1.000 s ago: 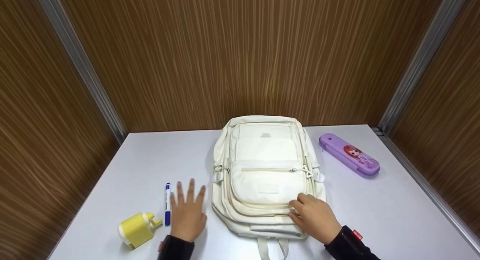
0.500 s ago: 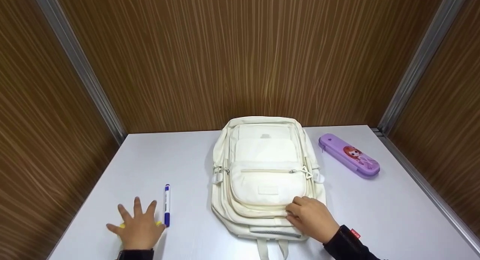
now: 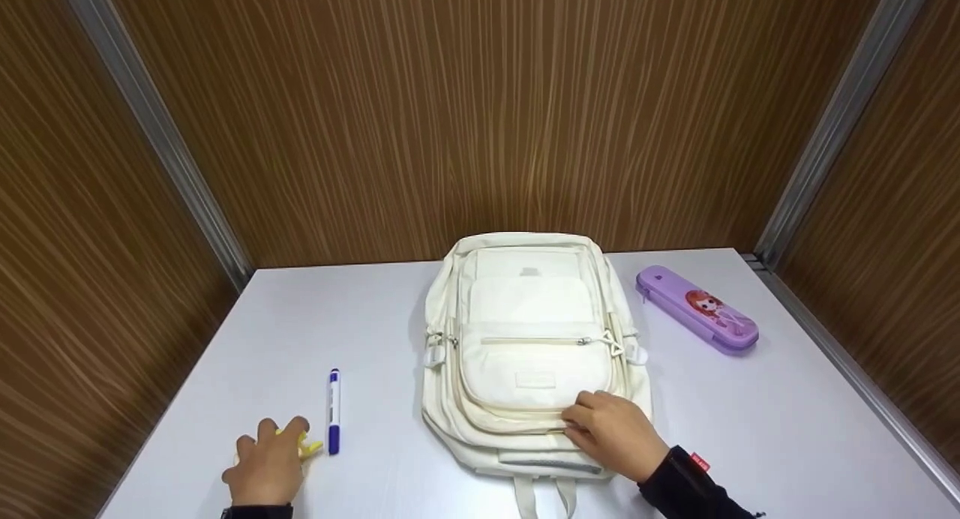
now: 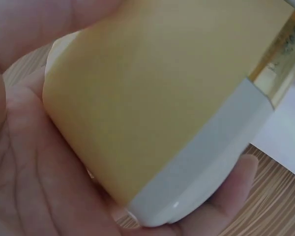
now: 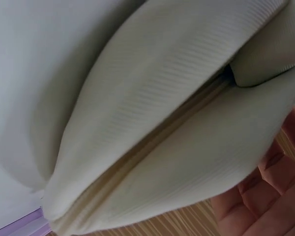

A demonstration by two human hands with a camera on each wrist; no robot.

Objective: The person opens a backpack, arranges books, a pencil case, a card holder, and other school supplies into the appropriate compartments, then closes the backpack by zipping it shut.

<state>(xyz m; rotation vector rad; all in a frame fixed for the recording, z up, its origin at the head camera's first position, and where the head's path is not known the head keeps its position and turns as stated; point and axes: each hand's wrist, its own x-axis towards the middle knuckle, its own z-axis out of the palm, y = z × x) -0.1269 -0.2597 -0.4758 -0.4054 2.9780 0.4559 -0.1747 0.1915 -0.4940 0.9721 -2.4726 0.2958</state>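
At the front left of the table, my left hand (image 3: 264, 466) curls round a yellow-and-white pencil sharpener (image 3: 309, 448). Most of its body is hidden under the palm in the head view. The left wrist view shows the yellow body (image 4: 137, 93) between thumb and fingers, with a white rim and a clear part. My right hand (image 3: 619, 435) grips the lower right edge of the front pocket on a cream backpack (image 3: 536, 301), which lies flat. In the right wrist view, the fingers (image 5: 270, 201) are beside the folded fabric (image 5: 187, 167); their tips are partly hidden.
A white marker (image 3: 334, 410) with blue ends lies just right of the left hand. A purple pencil case (image 3: 697, 309) with a printed cartoon figure rests at the back right. Wood-patterned panels (image 3: 480, 114) enclose the white table (image 3: 337, 316) behind and at both sides.
My left hand has moved left from beside the marker, spread over the pencil sharpener and curled its fingers round it. My right hand has stayed at the backpack, shifting slightly left.
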